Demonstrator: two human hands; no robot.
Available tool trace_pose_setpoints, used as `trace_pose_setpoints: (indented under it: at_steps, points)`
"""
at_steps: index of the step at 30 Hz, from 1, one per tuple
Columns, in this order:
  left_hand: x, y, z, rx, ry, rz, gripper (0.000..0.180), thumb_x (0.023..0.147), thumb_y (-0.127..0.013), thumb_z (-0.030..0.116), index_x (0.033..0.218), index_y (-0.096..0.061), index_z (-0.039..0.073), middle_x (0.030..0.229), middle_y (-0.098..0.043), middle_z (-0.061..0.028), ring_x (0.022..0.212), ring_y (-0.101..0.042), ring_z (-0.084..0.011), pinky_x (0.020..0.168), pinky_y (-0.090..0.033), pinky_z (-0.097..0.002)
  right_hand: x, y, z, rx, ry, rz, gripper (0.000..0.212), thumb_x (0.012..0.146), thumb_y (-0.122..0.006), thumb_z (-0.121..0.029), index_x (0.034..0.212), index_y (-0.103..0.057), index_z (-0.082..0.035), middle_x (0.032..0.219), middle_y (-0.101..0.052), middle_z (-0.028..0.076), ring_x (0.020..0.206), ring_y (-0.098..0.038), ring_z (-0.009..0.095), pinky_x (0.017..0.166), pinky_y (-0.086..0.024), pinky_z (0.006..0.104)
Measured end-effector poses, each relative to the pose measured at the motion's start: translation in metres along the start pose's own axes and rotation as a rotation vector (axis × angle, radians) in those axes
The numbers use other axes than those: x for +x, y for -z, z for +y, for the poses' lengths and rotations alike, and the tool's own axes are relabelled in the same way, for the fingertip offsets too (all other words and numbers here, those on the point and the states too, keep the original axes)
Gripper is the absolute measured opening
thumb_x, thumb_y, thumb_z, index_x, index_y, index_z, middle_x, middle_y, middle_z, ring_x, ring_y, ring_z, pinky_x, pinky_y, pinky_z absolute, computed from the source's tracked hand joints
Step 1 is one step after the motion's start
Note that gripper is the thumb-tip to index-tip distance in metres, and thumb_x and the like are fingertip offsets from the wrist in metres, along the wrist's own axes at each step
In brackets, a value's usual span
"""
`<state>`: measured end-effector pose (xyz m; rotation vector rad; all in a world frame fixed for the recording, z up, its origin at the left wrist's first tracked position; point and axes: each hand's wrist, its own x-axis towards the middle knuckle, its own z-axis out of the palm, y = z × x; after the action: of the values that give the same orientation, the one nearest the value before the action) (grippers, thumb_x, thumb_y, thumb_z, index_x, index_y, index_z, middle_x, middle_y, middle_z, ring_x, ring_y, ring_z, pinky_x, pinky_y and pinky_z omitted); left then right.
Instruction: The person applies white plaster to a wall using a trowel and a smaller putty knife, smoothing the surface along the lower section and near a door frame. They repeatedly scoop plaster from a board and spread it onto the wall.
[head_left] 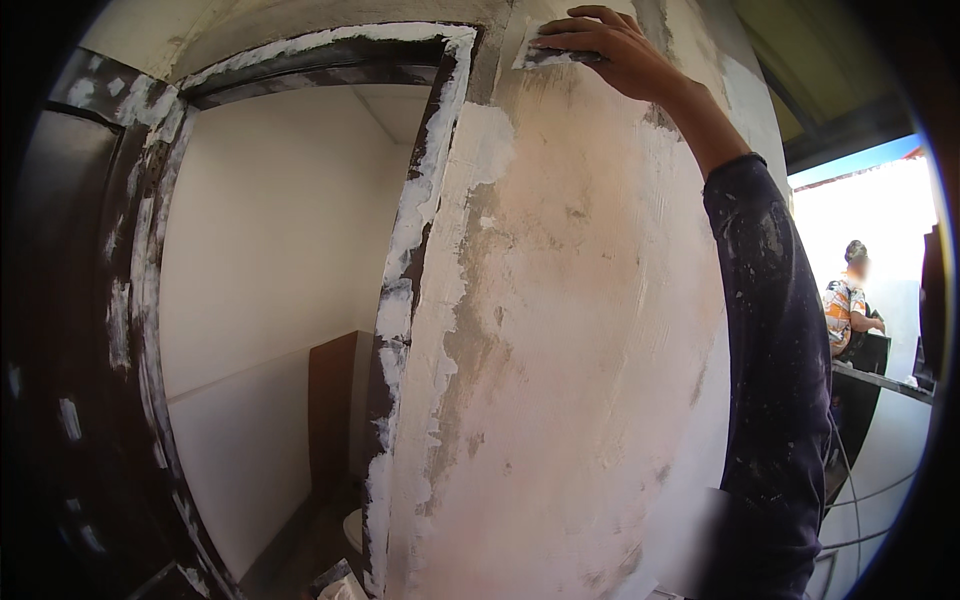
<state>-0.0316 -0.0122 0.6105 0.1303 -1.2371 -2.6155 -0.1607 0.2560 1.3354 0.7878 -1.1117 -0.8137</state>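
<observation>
My right hand (615, 50) reaches high up and presses a flat putty blade (545, 56) against the top of a plastered wall panel (570, 330). The blade lies flat under my fingers, its edge smeared with white filler. My right arm, in a dark paint-flecked sleeve (775, 340), runs up the right side of the picture. The wall is patchy, pinkish-beige with white filler along its left edge. My left hand is out of sight.
A dark door frame (400, 280) smeared with white filler borders the wall on the left and opens into a small white room (270, 260). At the far right another person (850, 300) in a patterned shirt stands outdoors by a dark ledge (880, 380).
</observation>
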Motion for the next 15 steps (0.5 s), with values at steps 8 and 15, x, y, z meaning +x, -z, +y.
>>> trace_pose_setpoints:
  at_steps: [8,15]
  points:
    - [0.012,0.011,0.002,-0.016,0.039,0.027,0.057,0.102,-0.039,0.048,0.140,-0.047,0.006,0.133,-0.056,-0.0076,0.120,-0.054,-0.0186,0.102,-0.044,-0.0350,0.059,-0.018,0.007,0.139,0.051,-0.094,0.039,0.090,-0.062,-0.014,0.125,-0.064,-0.031,0.135,-0.057,-0.003,0.128,-0.044,0.029,0.107,-0.032,0.0474]
    - [0.026,0.001,0.016,-0.009,0.076,0.002,0.056,0.102,-0.039,0.048,0.140,-0.047,0.006,0.132,-0.057,-0.0074,0.120,-0.054,-0.0185,0.102,-0.044,-0.0349,0.062,-0.021,0.006,0.127,0.025,-0.142,0.041,0.089,-0.063,-0.014,0.126,-0.064,-0.033,0.136,-0.056,-0.003,0.127,-0.045,0.027,0.107,-0.031,0.0464]
